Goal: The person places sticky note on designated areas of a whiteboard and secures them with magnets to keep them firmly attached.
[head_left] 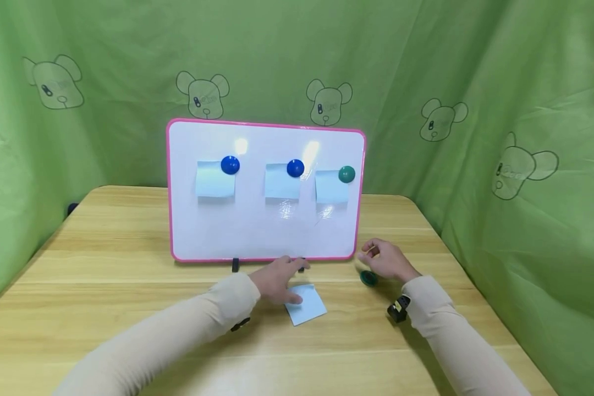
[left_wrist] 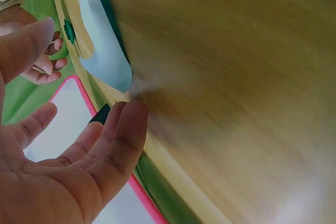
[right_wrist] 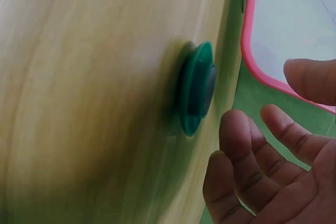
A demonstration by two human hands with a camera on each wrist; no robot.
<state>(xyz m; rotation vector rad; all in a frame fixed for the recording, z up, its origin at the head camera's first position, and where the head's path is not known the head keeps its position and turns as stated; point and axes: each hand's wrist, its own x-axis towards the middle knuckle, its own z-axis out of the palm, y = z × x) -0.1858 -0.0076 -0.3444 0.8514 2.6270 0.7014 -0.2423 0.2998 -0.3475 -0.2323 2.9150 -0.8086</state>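
An upright pink-framed whiteboard [head_left: 265, 231] blocks the back of the wooden bench [head_left: 104, 264], its black feet [head_left: 235, 265] at the lower edge. Before it, a pale blue paper note [head_left: 307, 305] and a green round magnet [head_left: 368, 278] lie near the hands; bare wood stretches left, right and front.

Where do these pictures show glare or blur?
Head view: two bright glare patches on the whiteboard, otherwise sharp. Left wrist view: the table looks smeared by blur near the blue note. Right wrist view: the green magnet and the wood grain are soft; the right hand is fairly clear.
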